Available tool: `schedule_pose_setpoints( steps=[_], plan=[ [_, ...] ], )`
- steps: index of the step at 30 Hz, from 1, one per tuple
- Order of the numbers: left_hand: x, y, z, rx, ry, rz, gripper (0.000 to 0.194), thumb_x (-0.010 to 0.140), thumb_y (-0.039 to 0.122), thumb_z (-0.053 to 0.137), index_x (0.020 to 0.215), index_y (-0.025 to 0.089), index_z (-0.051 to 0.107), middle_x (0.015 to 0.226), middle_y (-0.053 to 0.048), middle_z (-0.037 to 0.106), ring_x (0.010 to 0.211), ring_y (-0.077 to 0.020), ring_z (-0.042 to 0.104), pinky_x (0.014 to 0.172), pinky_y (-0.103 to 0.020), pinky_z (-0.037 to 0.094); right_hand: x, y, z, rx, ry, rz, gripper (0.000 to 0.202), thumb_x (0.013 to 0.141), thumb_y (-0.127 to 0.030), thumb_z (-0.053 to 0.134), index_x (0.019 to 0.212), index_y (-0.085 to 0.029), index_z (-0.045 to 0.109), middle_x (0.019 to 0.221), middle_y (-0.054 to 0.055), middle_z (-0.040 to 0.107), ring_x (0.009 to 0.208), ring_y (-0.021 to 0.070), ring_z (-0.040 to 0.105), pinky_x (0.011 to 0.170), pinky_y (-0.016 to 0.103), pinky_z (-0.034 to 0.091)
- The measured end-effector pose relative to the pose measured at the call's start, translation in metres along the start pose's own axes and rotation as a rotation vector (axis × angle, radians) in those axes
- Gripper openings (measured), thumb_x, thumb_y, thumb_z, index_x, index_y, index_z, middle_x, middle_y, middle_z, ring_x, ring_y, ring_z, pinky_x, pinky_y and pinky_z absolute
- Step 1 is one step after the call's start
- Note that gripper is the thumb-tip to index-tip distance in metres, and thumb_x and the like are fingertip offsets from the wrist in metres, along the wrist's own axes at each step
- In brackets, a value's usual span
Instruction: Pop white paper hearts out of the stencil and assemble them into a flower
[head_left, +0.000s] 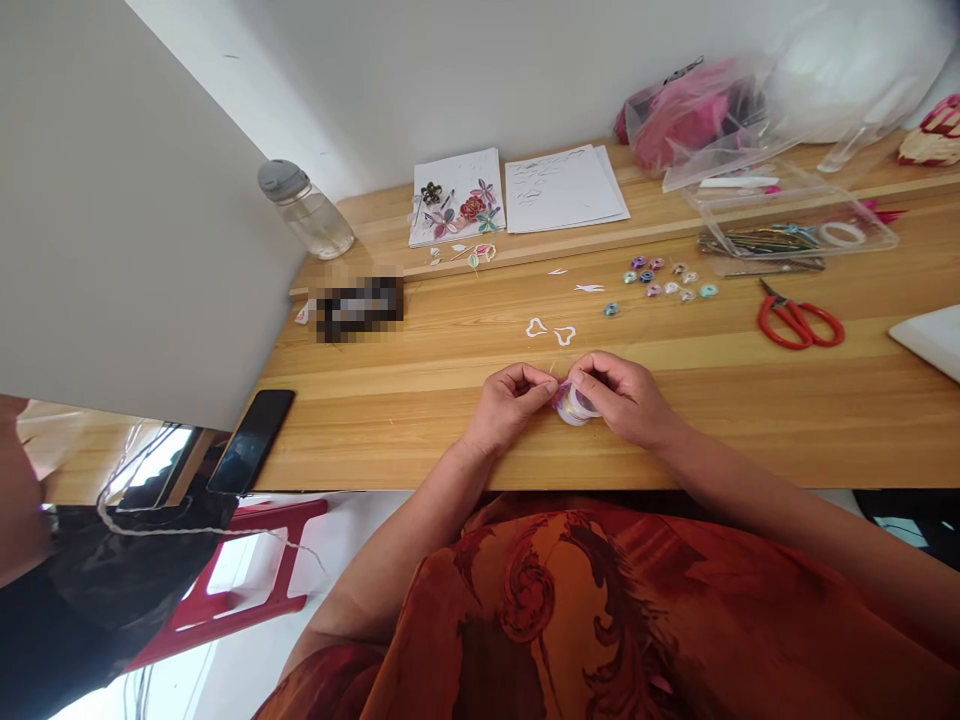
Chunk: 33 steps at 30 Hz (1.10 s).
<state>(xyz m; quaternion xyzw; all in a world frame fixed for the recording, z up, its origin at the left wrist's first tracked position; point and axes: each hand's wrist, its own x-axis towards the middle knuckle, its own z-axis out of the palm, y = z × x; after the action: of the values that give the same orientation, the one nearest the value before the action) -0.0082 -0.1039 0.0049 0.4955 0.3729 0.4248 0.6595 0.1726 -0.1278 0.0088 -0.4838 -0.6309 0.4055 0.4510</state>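
Near the table's front edge my left hand [514,400] and my right hand [621,395] are close together, both closed in a pinch. A small purple, thread-like piece [563,391] lies between their fingertips; its exact kind is too small to make out. Just below the fingertips a small round translucent container [576,408] stands on the table, partly hidden by my right hand. A thin yellowish strand sticks up by the fingers. Two white paper cut-out outlines [564,335] lie beyond my hands.
Red-handled scissors [801,322] and several small thread bobbins [646,276] lie to the right. At the back are papers with flower ornaments [457,195], a clear plastic tray [795,215] and a water bottle [306,208]. A phone [255,440] rests at the left edge.
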Motion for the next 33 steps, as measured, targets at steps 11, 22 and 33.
schedule_pose_setpoints(
  steps=[11,22,33],
  plan=[
    [0.001,-0.003,0.001,-0.016,0.039,0.036,0.023,0.072,0.033,0.080,0.075,0.014,0.068,0.083,-0.005,0.071,0.077,-0.0127,0.064,0.081,-0.029,0.051,0.001,-0.003,0.003,-0.037,0.057,0.026,0.024,0.089,-0.037,0.060,0.072,-0.020,0.059,0.067,0.000,0.055,0.062,0.0139,0.046,0.058,0.030,0.038],
    [-0.003,-0.011,0.007,0.487,0.065,0.434,0.006,0.079,0.018,0.068,0.074,0.019,0.069,0.088,-0.006,0.071,0.080,-0.0148,0.065,0.075,-0.028,0.051,0.000,0.002,0.002,0.040,0.007,0.037,0.025,0.090,-0.041,0.061,0.080,-0.018,0.063,0.069,0.001,0.058,0.061,0.0129,0.049,0.056,0.027,0.040],
    [-0.006,-0.009,0.011,0.421,0.162,0.353,0.008,0.080,0.022,0.069,0.073,0.019,0.065,0.080,-0.002,0.071,0.071,-0.0127,0.064,0.068,-0.025,0.050,-0.001,0.000,0.003,-0.002,0.006,0.008,0.026,0.089,-0.043,0.062,0.079,-0.018,0.063,0.071,0.002,0.060,0.062,0.0135,0.051,0.055,0.026,0.041]
  ],
)
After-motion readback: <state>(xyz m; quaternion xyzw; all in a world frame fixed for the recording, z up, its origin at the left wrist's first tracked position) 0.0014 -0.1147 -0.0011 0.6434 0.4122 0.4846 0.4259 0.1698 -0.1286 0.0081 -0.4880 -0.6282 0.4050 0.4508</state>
